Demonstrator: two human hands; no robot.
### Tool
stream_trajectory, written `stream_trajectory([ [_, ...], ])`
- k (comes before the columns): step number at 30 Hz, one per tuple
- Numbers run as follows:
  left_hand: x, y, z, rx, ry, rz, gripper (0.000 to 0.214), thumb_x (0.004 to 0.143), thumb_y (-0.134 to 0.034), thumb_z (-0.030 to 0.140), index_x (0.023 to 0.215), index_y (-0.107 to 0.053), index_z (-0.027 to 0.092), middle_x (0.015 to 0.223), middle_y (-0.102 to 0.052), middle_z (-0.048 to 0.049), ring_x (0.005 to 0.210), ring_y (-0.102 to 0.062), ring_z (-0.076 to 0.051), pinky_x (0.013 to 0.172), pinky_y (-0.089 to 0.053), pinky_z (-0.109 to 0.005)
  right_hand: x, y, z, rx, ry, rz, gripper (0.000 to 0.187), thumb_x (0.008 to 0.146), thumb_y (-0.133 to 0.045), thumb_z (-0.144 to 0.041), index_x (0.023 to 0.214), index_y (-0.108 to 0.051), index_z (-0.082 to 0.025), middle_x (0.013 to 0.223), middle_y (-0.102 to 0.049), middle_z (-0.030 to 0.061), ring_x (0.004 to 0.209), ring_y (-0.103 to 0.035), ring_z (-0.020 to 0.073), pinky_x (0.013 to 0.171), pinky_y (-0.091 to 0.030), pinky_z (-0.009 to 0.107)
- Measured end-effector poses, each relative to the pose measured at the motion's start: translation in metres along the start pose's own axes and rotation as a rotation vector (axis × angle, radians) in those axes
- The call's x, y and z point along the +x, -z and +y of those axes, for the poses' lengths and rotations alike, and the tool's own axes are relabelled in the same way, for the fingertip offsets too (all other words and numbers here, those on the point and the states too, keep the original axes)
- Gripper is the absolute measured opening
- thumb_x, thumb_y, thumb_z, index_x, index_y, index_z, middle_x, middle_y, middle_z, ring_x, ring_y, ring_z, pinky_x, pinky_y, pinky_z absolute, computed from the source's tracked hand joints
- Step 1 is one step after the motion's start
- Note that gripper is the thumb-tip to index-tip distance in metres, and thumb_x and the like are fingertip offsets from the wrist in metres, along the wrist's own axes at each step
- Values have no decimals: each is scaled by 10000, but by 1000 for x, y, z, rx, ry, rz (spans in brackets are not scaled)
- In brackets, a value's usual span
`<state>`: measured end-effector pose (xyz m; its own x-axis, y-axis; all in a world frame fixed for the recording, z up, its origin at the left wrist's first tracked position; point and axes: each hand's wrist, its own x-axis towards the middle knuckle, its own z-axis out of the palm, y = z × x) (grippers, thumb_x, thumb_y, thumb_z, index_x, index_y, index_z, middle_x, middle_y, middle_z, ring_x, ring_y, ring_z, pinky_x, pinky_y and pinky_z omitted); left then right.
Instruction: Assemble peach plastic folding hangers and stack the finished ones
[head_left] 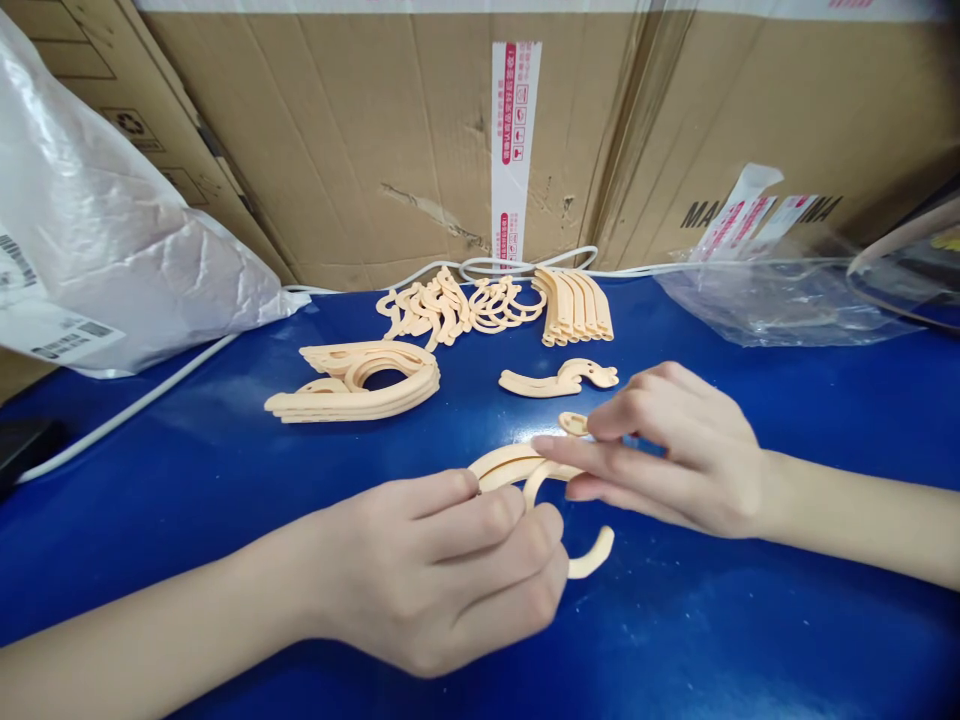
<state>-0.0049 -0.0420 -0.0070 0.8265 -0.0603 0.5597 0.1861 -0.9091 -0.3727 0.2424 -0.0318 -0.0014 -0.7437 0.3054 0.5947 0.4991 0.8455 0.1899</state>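
My left hand (450,560) is closed around a beige plastic hook (592,556), whose curved end sticks out past the fingers. Its fingertips also meet the near end of a curved, slotted hanger arm (506,462). From the other side, my right hand (667,450) pinches this hanger arm, index finger stretched along it. A small oval end (574,424) of beige plastic shows by the right thumb and finger. The exact join between the pieces is hidden by my fingers. Just beyond lies a loose wavy hanger piece (559,378) on the blue table.
A stack of folded beige hangers (360,385) lies left of centre. Behind are piles of wavy pieces (435,305), hooks (502,305) and a row of arms (576,308). Cardboard boxes (375,130), a white cable (135,405), a mailer bag (97,220) and clear plastic (780,300) surround the table.
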Motion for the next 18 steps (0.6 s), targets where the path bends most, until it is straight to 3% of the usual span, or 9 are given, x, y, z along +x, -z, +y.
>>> stream_trajectory([
  [3, 0, -1, 0, 4, 35, -24, 273, 964, -440, 124, 851, -661, 237, 915, -722, 71, 849, -601, -95, 680, -483, -245, 4, -4, -1, 25, -6, -41, 161, 941, -543, -266, 986, -675, -185, 729, -605, 10, 658, -512, 137, 627, -352, 319],
  [5, 0, -1, -1, 1, 67, -31, 246, 963, -452, 136, 875, -661, 230, 919, -719, 62, 858, -604, -98, 682, -485, -249, 5, -6, 2, 130, -81, -97, 204, 966, -493, -272, 911, -670, -186, 759, -621, 15, 715, -539, 139, 670, -364, 318],
  [8, 1, -1, -4, -10, -14, -24, 192, 947, -496, 154, 888, -665, 224, 945, -711, 53, 860, -601, -100, 690, -490, -239, 4, -9, 6, 287, -148, -158, 195, 970, -486, -280, 957, -659, -191, 824, -640, 19, 827, -564, 147, 731, -369, 316],
  [12, 1, -3, 0, -12, 0, 12, 197, 952, -501, 163, 867, -660, 242, 961, -701, 73, 877, -581, -102, 689, -471, -243, 5, -8, 5, 316, -92, -159, 234, 966, -499, -317, 1092, -654, -195, 806, -615, 21, 845, -553, 157, 740, -354, 315],
  [18, 0, -2, -1, -31, 12, 11, 232, 965, -466, 161, 859, -650, 256, 1009, -718, 84, 940, -612, -92, 738, -482, -226, 8, -6, 4, 486, -194, -227, 170, 954, -523, -284, 924, -660, -188, 791, -598, 14, 781, -511, 143, 760, -356, 305],
])
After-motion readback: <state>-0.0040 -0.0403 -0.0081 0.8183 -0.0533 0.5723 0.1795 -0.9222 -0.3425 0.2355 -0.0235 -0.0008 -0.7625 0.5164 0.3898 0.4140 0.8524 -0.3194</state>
